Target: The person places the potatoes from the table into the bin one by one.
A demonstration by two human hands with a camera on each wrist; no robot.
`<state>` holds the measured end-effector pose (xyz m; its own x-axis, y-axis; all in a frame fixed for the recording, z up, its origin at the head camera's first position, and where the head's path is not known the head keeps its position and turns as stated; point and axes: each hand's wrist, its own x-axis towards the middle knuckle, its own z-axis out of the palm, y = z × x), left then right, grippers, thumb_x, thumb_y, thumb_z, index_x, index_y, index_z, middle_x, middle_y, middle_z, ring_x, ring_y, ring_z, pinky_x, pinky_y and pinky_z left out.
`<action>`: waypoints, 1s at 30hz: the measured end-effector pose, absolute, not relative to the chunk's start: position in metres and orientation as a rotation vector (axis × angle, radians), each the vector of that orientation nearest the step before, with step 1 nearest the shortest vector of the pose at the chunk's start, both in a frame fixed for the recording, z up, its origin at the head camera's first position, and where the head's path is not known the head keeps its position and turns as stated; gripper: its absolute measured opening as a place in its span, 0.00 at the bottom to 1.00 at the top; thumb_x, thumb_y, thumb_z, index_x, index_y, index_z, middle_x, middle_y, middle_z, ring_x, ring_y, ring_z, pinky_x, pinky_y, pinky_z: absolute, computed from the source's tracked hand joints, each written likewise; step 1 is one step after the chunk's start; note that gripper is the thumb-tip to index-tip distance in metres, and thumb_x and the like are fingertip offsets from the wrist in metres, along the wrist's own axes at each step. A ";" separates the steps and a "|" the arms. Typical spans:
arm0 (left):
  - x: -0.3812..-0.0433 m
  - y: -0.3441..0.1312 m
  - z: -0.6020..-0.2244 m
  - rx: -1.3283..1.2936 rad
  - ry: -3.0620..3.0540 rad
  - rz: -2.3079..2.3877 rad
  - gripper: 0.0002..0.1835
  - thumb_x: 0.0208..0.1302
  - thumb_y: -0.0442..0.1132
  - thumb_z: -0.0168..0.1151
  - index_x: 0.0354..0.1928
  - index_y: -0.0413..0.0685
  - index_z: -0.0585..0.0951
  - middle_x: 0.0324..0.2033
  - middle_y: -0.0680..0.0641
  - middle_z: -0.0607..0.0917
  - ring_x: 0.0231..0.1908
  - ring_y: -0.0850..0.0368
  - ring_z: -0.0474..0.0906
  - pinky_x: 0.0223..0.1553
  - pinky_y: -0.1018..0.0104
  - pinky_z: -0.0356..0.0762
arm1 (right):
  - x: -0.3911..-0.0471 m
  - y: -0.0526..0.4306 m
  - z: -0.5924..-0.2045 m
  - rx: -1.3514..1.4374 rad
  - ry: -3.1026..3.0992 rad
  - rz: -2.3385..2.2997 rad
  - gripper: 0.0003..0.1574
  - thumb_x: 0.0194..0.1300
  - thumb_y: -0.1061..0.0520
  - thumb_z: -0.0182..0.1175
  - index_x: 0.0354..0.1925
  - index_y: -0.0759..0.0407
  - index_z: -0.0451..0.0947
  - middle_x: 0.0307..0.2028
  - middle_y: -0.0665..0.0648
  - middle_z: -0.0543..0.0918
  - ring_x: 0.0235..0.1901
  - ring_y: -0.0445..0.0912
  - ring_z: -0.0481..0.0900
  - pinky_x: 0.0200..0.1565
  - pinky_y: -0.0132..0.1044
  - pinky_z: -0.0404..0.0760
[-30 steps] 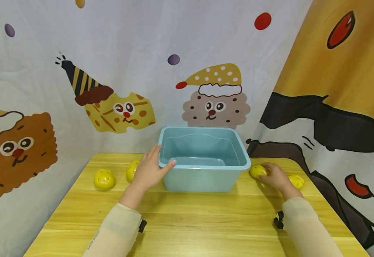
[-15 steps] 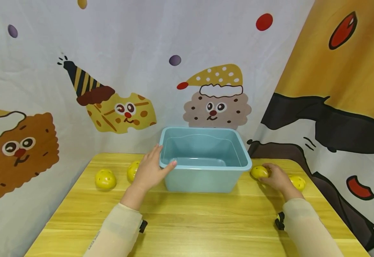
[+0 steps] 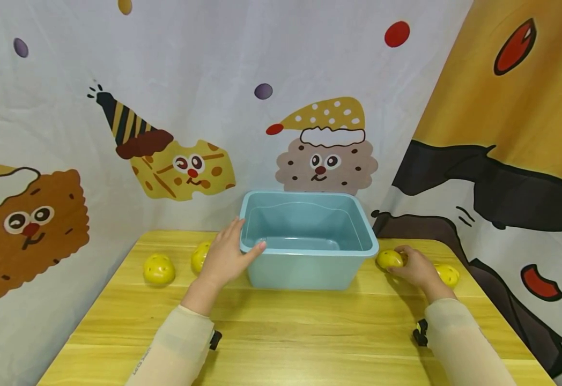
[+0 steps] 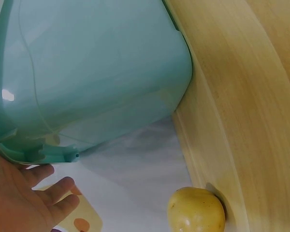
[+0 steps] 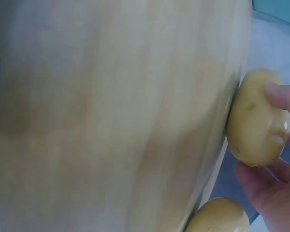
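A light blue plastic tub (image 3: pixel 305 271) stands at the back middle of the wooden table. My left hand (image 3: pixel 223 254) rests at its left front corner, fingers extended and thumb over the rim; the left wrist view has those fingers (image 4: pixel 63 195) just outside the rim. To the right of the tub, my right hand (image 3: pixel 418 269) holds a yellow potato (image 5: pixel 256 121) between thumb and fingers, low at the tabletop. Another potato (image 3: pixel 448 275) lies just right of that hand, partly hidden by it. Behind my left hand a potato (image 3: pixel 199 258) is partly covered.
One more potato (image 3: pixel 159 269) lies farther left on the table (image 3: pixel 281 332). A printed cloth (image 3: pixel 189 64) with cartoon figures hangs right behind the table's back edge. The tub's visible floor is bare.
The view has shifted very slightly. Both hands, the tub and the potatoes keep their places.
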<state>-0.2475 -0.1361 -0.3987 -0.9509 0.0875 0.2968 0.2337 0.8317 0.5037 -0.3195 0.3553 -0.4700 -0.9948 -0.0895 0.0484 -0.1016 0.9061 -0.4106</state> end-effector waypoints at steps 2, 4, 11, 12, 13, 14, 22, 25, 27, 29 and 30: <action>-0.248 -0.136 -0.399 -0.245 -2.749 -0.807 0.51 0.53 0.76 0.42 0.70 0.48 0.54 0.69 0.44 0.54 0.65 0.40 0.54 0.62 0.41 0.52 | -0.319 0.355 -0.470 0.150 -3.042 0.656 0.45 0.50 0.41 0.67 0.58 0.64 0.65 0.51 0.72 0.73 0.46 0.64 0.71 0.45 0.59 0.70; -0.248 -0.136 -0.399 -0.245 -2.746 -0.811 0.49 0.54 0.73 0.45 0.70 0.47 0.55 0.69 0.44 0.54 0.65 0.40 0.54 0.62 0.41 0.52 | -0.318 0.355 -0.469 0.152 -3.041 0.654 0.45 0.50 0.41 0.67 0.58 0.65 0.65 0.50 0.72 0.73 0.46 0.64 0.72 0.45 0.59 0.70; -0.248 -0.136 -0.400 -0.246 -2.749 -0.814 0.49 0.55 0.73 0.45 0.70 0.48 0.55 0.70 0.45 0.54 0.65 0.40 0.54 0.62 0.41 0.52 | -0.314 0.354 -0.469 0.163 -3.034 0.654 0.44 0.49 0.42 0.68 0.57 0.64 0.66 0.49 0.71 0.74 0.45 0.63 0.73 0.43 0.57 0.71; -0.248 -0.136 -0.400 -0.246 -2.750 -0.812 0.50 0.54 0.74 0.44 0.70 0.48 0.54 0.70 0.45 0.54 0.65 0.41 0.55 0.62 0.41 0.52 | -0.314 0.354 -0.469 0.168 -3.030 0.651 0.44 0.49 0.42 0.68 0.57 0.63 0.66 0.48 0.71 0.75 0.44 0.62 0.73 0.43 0.57 0.71; -0.248 -0.136 -0.400 -0.245 -2.750 -0.809 0.51 0.53 0.75 0.43 0.70 0.48 0.54 0.70 0.45 0.54 0.65 0.41 0.55 0.62 0.41 0.52 | -0.313 0.354 -0.469 0.179 -3.028 0.649 0.44 0.49 0.42 0.68 0.57 0.64 0.66 0.48 0.71 0.75 0.44 0.62 0.73 0.43 0.57 0.72; -0.249 -0.136 -0.400 -0.243 -2.752 -0.805 0.51 0.53 0.77 0.41 0.70 0.48 0.54 0.70 0.45 0.53 0.65 0.41 0.55 0.62 0.41 0.52 | -0.313 0.355 -0.469 0.189 -3.026 0.646 0.44 0.49 0.42 0.68 0.57 0.64 0.66 0.48 0.71 0.75 0.44 0.63 0.73 0.42 0.57 0.72; -0.248 -0.135 -0.400 -0.239 -2.761 -0.824 0.49 0.54 0.73 0.45 0.70 0.48 0.54 0.70 0.45 0.53 0.65 0.41 0.54 0.62 0.41 0.51 | -0.310 0.357 -0.469 0.201 -3.005 0.638 0.44 0.49 0.41 0.68 0.57 0.63 0.67 0.48 0.71 0.75 0.43 0.62 0.74 0.41 0.56 0.72; -0.247 -0.135 -0.399 -0.240 -2.761 -0.823 0.50 0.54 0.74 0.45 0.70 0.48 0.54 0.70 0.45 0.53 0.65 0.41 0.54 0.62 0.41 0.51 | -0.307 0.357 -0.467 0.216 -2.989 0.638 0.44 0.49 0.42 0.69 0.57 0.63 0.67 0.47 0.71 0.75 0.43 0.62 0.74 0.41 0.55 0.73; -0.247 -0.135 -0.399 -0.238 -2.760 -0.820 0.50 0.53 0.75 0.44 0.70 0.48 0.54 0.70 0.45 0.53 0.65 0.41 0.54 0.62 0.41 0.52 | -0.306 0.357 -0.465 0.227 -2.980 0.635 0.44 0.48 0.42 0.69 0.57 0.63 0.67 0.48 0.71 0.75 0.43 0.62 0.74 0.41 0.55 0.73; -0.247 -0.136 -0.399 -0.238 -2.759 -0.816 0.51 0.53 0.76 0.42 0.70 0.48 0.54 0.70 0.45 0.53 0.65 0.41 0.54 0.62 0.41 0.52 | -0.304 0.358 -0.463 0.235 -2.971 0.633 0.44 0.48 0.42 0.69 0.57 0.63 0.67 0.48 0.71 0.75 0.43 0.62 0.74 0.41 0.55 0.72; -0.247 -0.136 -0.400 -0.239 -2.759 -0.816 0.51 0.53 0.76 0.42 0.70 0.48 0.54 0.70 0.45 0.53 0.65 0.41 0.54 0.62 0.41 0.52 | -0.303 0.358 -0.462 0.238 -2.967 0.631 0.44 0.48 0.42 0.69 0.57 0.63 0.67 0.48 0.70 0.75 0.43 0.62 0.74 0.41 0.55 0.72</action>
<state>-0.2471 -0.1359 -0.3995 -0.9543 0.0841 0.2869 0.2267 0.8292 0.5110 -0.3034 0.3577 -0.4621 -0.9829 -0.1314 0.1287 -0.1724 0.9019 -0.3959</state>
